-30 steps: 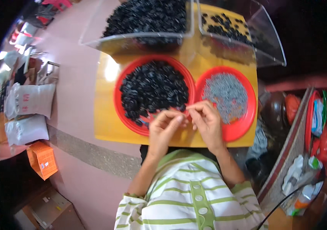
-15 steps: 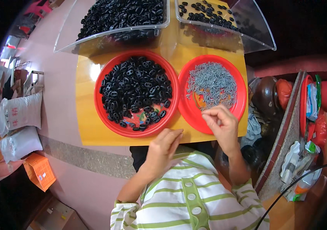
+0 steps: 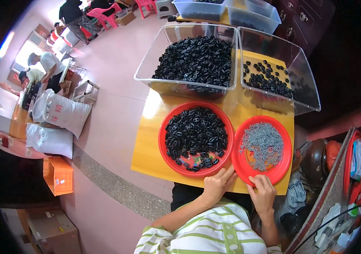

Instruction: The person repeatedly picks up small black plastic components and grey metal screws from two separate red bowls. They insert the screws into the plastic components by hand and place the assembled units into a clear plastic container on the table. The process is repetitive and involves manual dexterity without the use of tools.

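Note:
Near the front edge of the yellow table (image 3: pixel 146 158) two round red plates lie side by side. The larger plate (image 3: pixel 163 150) holds a heap of small black oval pieces (image 3: pixel 195 131) with holes. Small grey screw-like pieces (image 3: pixel 263 144) are piled in the smaller plate (image 3: pixel 285 167) on the right, and some of its patterned bottom shows. My right hand (image 3: pixel 264 194) has its fingers closed over this smaller plate's near rim. My left hand (image 3: pixel 217 185) is at its left edge, between the plates, fingers together against the rim; the thumb side is partly hidden.
Behind the plates stand two clear bins, one heaped with black pieces (image 3: pixel 193 59), the other holding fewer (image 3: pixel 269 86). More bins (image 3: pixel 254 15) are farther back. White sacks (image 3: pixel 64 114), an orange crate (image 3: pixel 57 175) and other people (image 3: pixel 47 65) are on the left. A ledge (image 3: pixel 316 207) runs along the right.
Both hands have moved from above the table's front to the smaller plate's rim. The view has shifted, bringing the bins and the room into sight.

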Demonstrator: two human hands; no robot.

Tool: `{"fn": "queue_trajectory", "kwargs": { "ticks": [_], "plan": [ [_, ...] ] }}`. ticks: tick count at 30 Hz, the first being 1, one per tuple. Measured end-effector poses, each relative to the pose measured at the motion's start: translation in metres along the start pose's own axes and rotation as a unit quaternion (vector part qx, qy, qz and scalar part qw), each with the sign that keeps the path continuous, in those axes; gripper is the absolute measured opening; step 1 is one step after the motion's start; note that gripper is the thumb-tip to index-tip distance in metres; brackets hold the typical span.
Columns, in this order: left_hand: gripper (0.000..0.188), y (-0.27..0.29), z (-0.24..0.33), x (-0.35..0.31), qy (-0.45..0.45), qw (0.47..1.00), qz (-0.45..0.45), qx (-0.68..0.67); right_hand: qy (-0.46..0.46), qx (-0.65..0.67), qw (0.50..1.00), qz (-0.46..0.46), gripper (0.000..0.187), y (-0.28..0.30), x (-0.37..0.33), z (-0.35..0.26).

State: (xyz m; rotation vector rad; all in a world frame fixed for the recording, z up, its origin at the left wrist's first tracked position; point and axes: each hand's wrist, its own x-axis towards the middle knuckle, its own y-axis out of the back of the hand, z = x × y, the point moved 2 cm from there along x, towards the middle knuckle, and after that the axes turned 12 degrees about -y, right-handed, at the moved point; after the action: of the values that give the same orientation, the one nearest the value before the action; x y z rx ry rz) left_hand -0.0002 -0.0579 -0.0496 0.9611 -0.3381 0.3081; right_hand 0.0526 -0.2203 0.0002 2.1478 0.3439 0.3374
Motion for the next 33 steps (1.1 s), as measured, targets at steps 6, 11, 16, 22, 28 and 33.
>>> {"fn": "queue_trajectory", "kwargs": {
  "ticks": [6, 11, 16, 22, 28, 33],
  "plan": [
    [0.030, -0.002, -0.001, -0.002, -0.010, 0.998, -0.067, 0.003, -0.006, 0.007, 1.000, 0.013, 0.023, 0.005, -0.002, 0.008],
    [0.027, 0.006, -0.002, -0.003, -0.017, 0.997, -0.063, -0.038, -0.015, 0.013, 1.000, 0.008, 0.023, 0.004, -0.002, 0.005],
    [0.015, 0.014, -0.007, -0.016, -0.025, 0.996, -0.058, -0.066, -0.020, 0.017, 1.000, 0.002, 0.023, 0.001, -0.003, -0.001],
    [0.012, 0.024, -0.011, -0.015, -0.007, 0.989, -0.089, -0.120, -0.022, -0.001, 1.000, 0.003, 0.025, -0.009, -0.005, -0.006],
    [0.019, 0.040, -0.004, -0.002, -0.072, 0.968, -0.054, -0.234, -0.029, -0.001, 1.000, -0.010, 0.025, -0.011, -0.002, -0.004],
    [0.010, 0.049, -0.002, -0.005, 0.348, 0.713, -0.024, -0.608, -0.076, 0.068, 0.993, -0.060, 0.026, -0.008, 0.001, -0.009]
  ]
}}
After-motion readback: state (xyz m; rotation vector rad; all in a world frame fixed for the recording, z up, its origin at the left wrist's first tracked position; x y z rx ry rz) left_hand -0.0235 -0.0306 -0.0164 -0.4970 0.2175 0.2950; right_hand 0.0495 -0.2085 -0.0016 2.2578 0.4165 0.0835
